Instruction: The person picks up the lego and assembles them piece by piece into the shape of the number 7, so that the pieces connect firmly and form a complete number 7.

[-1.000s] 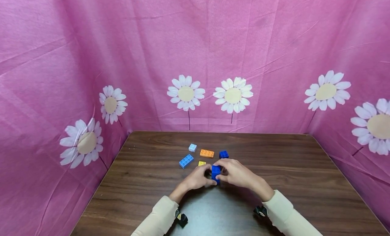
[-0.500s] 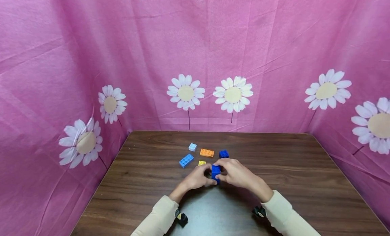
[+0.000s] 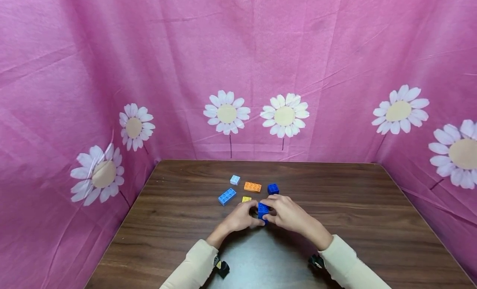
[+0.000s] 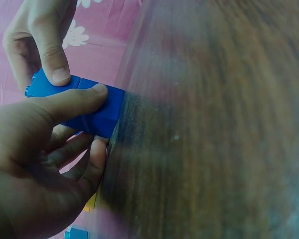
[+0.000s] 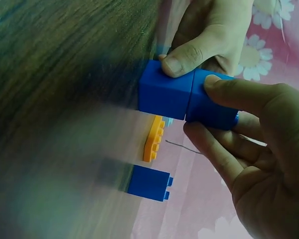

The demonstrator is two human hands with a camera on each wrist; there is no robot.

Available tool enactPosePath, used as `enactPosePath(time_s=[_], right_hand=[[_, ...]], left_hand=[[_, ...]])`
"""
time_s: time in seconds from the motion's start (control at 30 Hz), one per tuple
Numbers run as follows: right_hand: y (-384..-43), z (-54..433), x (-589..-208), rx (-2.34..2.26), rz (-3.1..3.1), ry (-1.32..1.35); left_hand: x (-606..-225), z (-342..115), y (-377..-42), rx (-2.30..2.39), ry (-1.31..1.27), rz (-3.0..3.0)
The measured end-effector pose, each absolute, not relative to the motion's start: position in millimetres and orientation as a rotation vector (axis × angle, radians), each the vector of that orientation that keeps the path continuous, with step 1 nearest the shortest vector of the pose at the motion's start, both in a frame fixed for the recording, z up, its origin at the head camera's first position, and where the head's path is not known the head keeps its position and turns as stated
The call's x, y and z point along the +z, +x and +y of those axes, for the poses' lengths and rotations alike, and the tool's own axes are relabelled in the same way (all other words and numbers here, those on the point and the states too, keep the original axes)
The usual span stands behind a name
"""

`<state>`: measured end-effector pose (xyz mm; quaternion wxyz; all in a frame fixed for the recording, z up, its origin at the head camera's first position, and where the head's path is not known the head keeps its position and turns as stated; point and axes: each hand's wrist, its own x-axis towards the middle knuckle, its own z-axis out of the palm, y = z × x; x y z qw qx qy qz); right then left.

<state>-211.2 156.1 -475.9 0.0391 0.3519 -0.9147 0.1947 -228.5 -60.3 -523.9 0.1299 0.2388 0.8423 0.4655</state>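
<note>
Two dark blue toy bricks stand one on top of the other on the wooden table, between the hands. My left hand [image 3: 240,216] pinches the lower brick [image 5: 162,99], with the thumb flat on its near face. On the upper brick [image 5: 199,107], my right hand [image 3: 290,213] has a grip with thumb and fingers at its sides. A thin seam shows between the two bricks in both wrist views. Studs stick up from the top of the stack. The fingers behind the bricks are partly hidden.
Beyond the hands lie a yellow brick [image 3: 246,199], an orange brick [image 3: 252,187], a light blue long brick [image 3: 227,196] and a small pale blue brick [image 3: 234,180]. Another dark blue brick [image 3: 273,189] stands just past my right hand. A pink flowered cloth [image 3: 257,73] hangs behind the table.
</note>
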Motion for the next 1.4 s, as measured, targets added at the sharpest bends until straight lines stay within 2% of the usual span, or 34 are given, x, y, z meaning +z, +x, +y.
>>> enactPosePath(time_s=[1.4], right_hand=[[-209.0,150.0,-470.1,0.681,-2.904,0.985]], left_hand=[[-513.9,-58.0,-222.3,1.269,0.691,2.467]])
